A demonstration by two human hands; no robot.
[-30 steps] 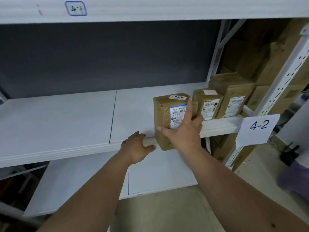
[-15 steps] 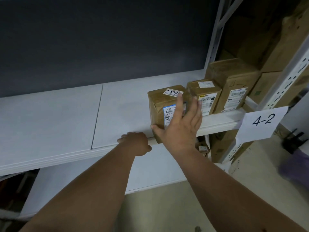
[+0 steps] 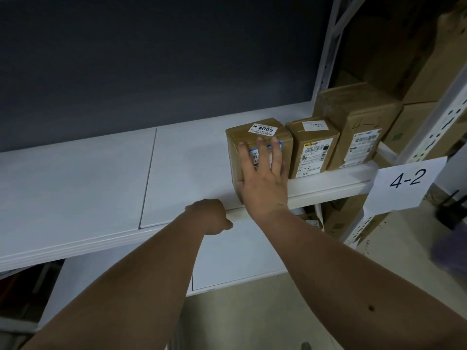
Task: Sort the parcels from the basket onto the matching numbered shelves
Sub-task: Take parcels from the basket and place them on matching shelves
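A brown taped parcel [image 3: 240, 133] with a white "005" sticker on top stands on the white shelf [image 3: 189, 160], at its front edge. My right hand [image 3: 264, 183] lies flat against the parcel's front face, fingers spread over the shipping label and thumb low at its left corner. My left hand [image 3: 211, 215] is curled into a loose fist at the shelf's front lip, left of the parcel, holding nothing that I can see. A paper tag reading 4-2 [image 3: 406, 181] hangs at the shelf's right end.
Two more brown parcels [image 3: 313, 145] [image 3: 358, 127] stand in a row right of the first, touching side by side. A white perforated upright [image 3: 439, 122] and large cartons [image 3: 417, 72] lie further right. A lower white shelf [image 3: 240, 258] sits beneath.
The parcel has gone from overhanging the shelf edge to standing further in beside the other parcels. My right hand flattened against its front. My left hand curled at the shelf lip.
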